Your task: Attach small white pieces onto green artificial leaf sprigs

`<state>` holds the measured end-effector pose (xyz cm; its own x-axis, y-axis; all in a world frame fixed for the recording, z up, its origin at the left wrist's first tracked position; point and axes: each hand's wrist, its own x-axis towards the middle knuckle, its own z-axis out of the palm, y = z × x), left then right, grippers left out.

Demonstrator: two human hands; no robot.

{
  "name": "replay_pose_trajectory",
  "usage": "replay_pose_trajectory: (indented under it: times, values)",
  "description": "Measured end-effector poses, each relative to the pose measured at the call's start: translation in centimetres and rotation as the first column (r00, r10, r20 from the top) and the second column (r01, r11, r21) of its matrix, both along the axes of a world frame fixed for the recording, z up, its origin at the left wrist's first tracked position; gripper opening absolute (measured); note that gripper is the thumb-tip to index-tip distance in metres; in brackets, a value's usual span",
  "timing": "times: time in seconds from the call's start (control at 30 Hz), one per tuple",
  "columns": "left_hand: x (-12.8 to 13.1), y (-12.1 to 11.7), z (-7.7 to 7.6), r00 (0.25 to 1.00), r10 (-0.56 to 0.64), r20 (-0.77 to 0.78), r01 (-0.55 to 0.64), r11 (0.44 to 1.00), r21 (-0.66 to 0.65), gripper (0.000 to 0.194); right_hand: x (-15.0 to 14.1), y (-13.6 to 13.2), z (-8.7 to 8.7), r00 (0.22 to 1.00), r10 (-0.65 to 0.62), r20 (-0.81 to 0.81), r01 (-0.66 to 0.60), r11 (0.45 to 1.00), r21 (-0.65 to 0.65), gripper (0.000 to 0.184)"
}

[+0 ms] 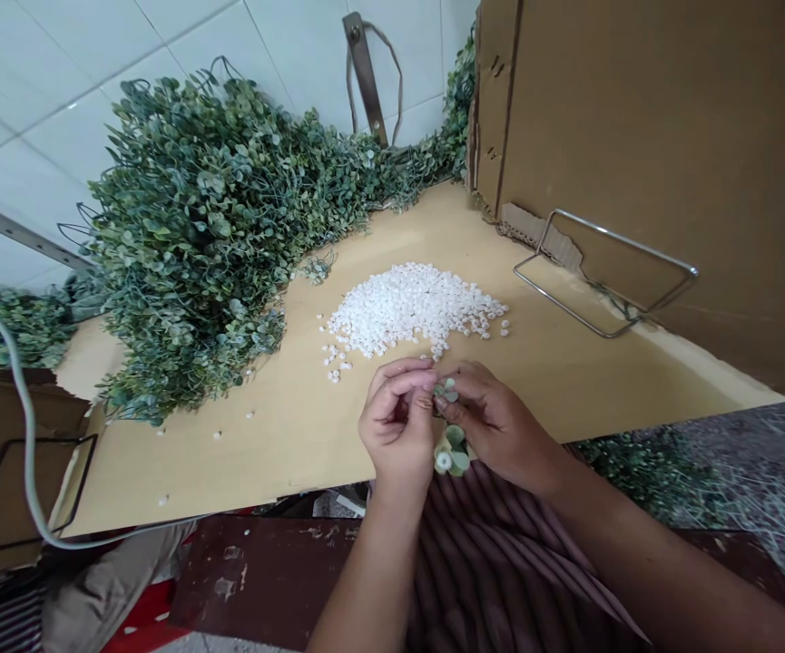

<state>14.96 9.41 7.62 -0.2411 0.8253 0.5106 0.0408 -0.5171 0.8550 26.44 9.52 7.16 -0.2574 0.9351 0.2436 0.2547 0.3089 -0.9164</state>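
My left hand (398,413) and my right hand (494,417) meet at the table's front edge, fingertips pinched close together. Between them is a small sprig of artificial leaves (456,437), green and rounded, with a white bead-like piece (443,461) at its lower end. My right thumb and fingers close on the sprig's upper part. The left fingertips are curled together against it; whatever they pinch is too small to make out. Just beyond my hands lies a heap of small white beads (409,304), with several strays around it.
A big pile of artificial greenery (194,218) covers the table's left and back. At the right stand a large cardboard box (664,118) and a bent metal wire frame (603,272). A white cable (21,390) runs down the left side. More greenery (651,472) lies below, at right.
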Motion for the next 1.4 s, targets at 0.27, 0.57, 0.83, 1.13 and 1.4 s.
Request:
replay_pose_trajectory:
  times: [0.27, 0.57, 0.83, 1.13, 1.4]
  values:
    - [-1.9, -0.1, 0.8, 0.977, -0.131, -0.168, 0.084, 0.962, -0.259, 0.01, 0.2, -0.1, 0.0, 0.951, -0.16, 0.264, 0.098, 0.967, 0.234, 0.022]
    - [-2.5, -0.6, 2.5, 0.842, -0.258, -0.474, 0.108, 0.941, -0.321, 0.009, 0.4, -1.1, 0.4, 0.839, -0.311, 0.446, 0.125, 0.909, 0.398, 0.016]
    - [-2.4, -0.8, 1.1, 0.86, -0.099, -0.5, 0.052, 0.993, -0.107, 0.011, 1.4, -1.1, 0.1, 0.985, -0.075, 0.158, 0.048, 0.985, 0.167, 0.019]
    - [-2.5, 0.8, 0.3, 0.857, -0.074, -0.51, 0.087, 0.996, 0.001, 0.01, 1.7, -0.9, 0.3, 0.998, -0.055, 0.027, 0.057, 0.995, -0.077, 0.026]
    - [-2.8, 5.0, -0.8, 0.579, -0.102, -0.809, -0.135, 0.966, -0.219, 0.02, 2.1, -0.3, -0.5, 0.965, -0.222, 0.143, 0.22, 0.975, 0.026, 0.027]
